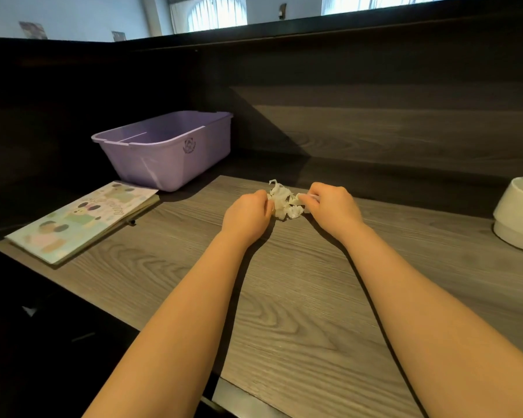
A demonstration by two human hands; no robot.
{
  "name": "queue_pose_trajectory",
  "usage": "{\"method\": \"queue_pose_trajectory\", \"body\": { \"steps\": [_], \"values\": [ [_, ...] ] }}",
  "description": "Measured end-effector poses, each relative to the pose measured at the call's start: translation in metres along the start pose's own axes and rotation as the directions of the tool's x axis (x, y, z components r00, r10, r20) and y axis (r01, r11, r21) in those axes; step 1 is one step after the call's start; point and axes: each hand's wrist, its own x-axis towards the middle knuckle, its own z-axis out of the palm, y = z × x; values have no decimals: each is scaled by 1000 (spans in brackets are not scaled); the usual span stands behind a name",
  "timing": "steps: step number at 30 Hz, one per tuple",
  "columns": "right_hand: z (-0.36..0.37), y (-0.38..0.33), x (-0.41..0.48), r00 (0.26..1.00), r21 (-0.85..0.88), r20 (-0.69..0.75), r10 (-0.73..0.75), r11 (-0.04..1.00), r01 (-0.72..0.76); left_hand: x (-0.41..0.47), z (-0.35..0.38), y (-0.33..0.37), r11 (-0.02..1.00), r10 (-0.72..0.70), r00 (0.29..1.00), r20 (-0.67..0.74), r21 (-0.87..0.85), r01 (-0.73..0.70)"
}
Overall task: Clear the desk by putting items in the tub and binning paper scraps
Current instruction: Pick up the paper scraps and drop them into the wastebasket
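Observation:
A small heap of white paper scraps lies on the wooden desk, near its middle. My left hand presses against the heap's left side with fingers curled onto the scraps. My right hand closes on the heap's right side, pinching a scrap between its fingertips. A purple plastic tub stands at the back left. A colourful illustrated book lies flat in front of the tub, at the desk's left edge.
A white round bin sits at the right edge of the desk, partly out of frame. A dark wooden partition rises behind the desk. The desk drops off into a dark area at the left and front.

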Motion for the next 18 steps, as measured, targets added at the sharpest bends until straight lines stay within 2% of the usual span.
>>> {"method": "queue_pose_trajectory", "body": {
  "steps": [7, 14, 18],
  "values": [
    [-10, -10, -2, 994, 63, -110, 14, 998, -7, -9, -24, -8, 991, -73, 991, -115, -124, 58],
    [-23, -37, -9, 992, 92, -125, -25, 995, 36, -24, -66, -11, 983, -77, 978, -195, -179, 42],
    [-29, -60, -21, 995, 70, -87, -52, 996, 58, -43, -89, -14, 983, -84, 966, -243, -181, 40]
  ]
}}
